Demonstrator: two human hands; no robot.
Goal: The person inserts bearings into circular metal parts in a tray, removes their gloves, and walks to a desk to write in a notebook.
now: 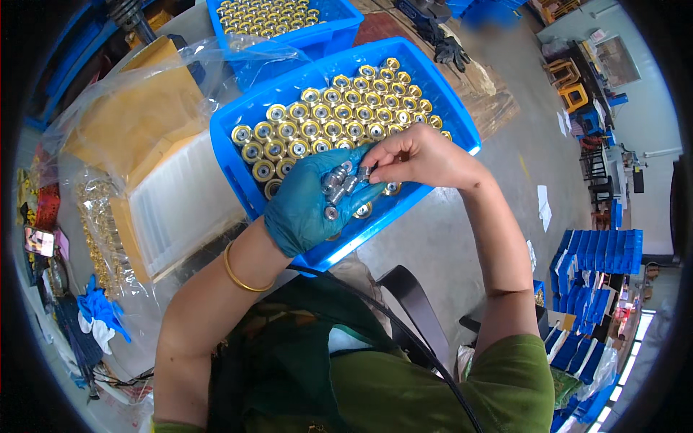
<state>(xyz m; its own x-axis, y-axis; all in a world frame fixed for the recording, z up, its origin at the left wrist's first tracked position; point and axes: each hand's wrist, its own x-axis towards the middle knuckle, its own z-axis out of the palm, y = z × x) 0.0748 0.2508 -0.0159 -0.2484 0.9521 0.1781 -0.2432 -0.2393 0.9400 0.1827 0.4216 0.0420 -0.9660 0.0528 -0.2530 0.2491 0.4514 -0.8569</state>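
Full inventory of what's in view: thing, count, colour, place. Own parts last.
Near tray: one, blue, centre
Round parts: dozens, brass-coloured, in both trays
Far tray: one, blue, top
Small metal parts: several, silver-grey, left palm and right fingertips
Carton: one, brown, left of near tray
Phone-like device: one, bright screen, far left
Bins: many, blue, stacked right
Stool: at least one, orange, upper right
Left hand: one, teal-gloved, over near tray
Right hand: one, bare, over near tray

I count two blue rectangular plastic bins, dozens of round gold-rimmed metal parts, five-plus silver metal cylinders.
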